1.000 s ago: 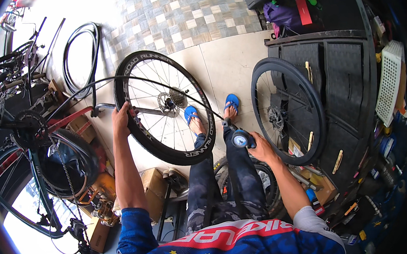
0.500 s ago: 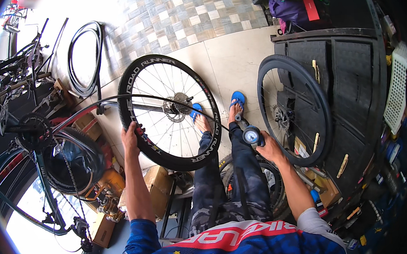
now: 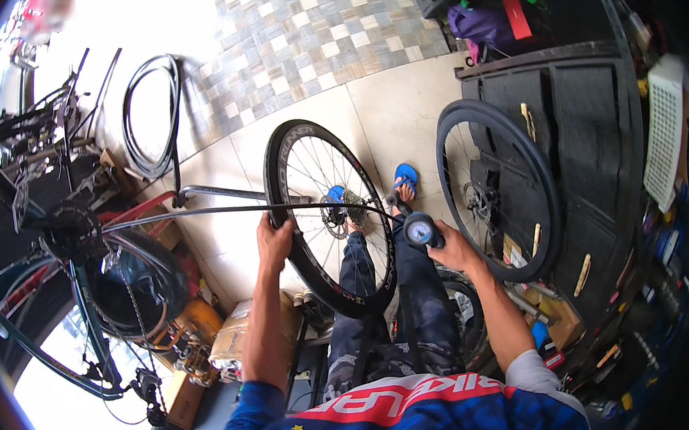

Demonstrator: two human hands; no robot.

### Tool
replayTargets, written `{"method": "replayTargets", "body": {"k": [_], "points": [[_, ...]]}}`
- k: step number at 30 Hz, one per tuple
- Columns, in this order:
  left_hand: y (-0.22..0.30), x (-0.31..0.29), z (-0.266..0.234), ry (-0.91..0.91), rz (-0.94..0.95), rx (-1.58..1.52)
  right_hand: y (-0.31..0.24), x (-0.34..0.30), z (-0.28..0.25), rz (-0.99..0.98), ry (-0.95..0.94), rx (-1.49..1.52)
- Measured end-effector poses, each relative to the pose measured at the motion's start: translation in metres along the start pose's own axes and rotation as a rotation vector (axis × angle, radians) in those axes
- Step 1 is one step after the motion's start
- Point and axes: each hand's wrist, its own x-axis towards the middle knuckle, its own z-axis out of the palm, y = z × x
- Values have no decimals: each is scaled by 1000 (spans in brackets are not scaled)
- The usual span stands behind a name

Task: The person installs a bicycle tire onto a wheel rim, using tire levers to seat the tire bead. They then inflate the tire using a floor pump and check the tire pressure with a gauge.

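My left hand (image 3: 275, 240) is closed around the rim and tyre of a black bicycle wheel (image 3: 349, 301), at its left side. This wheel stands tilted in front of my legs, with thin spokes, a brake disc and a sprocket cassette (image 3: 354, 207) at its hub. In my right hand (image 3: 455, 247) is a tyre inflator gun (image 3: 420, 231) with a round dial gauge, just right of the wheel. A black air hose (image 3: 240, 209) runs from the inflator across the front of the wheel to the left. My right fingers are partly hidden behind the gauge.
Another bicycle wheel (image 3: 548, 193) leans against a black panelled cabinet (image 3: 590, 134) on the right. At left a dark bicycle frame (image 3: 84, 313) hangs near a coiled hose (image 3: 129, 110). Cardboard boxes (image 3: 245, 334) stand by my left forearm. A grey stand tube (image 3: 223, 191) reaches toward the wheel.
The wheel has turned to a narrower angle, and its left edge has moved right along with my left hand. The inflator in my right hand has shifted slightly left and down.
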Motion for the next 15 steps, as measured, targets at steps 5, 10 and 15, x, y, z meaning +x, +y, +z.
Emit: {"method": "replayTargets", "body": {"k": [5, 10, 15], "points": [[-37, -72, 20, 0, 166, -131, -48, 12, -11, 178, -295, 569], [-62, -113, 27, -50, -28, -274, -73, 24, -3, 86, -325, 436], [-87, -113, -11, -221, -240, -921, -66, 18, 32, 97, -316, 326]]}}
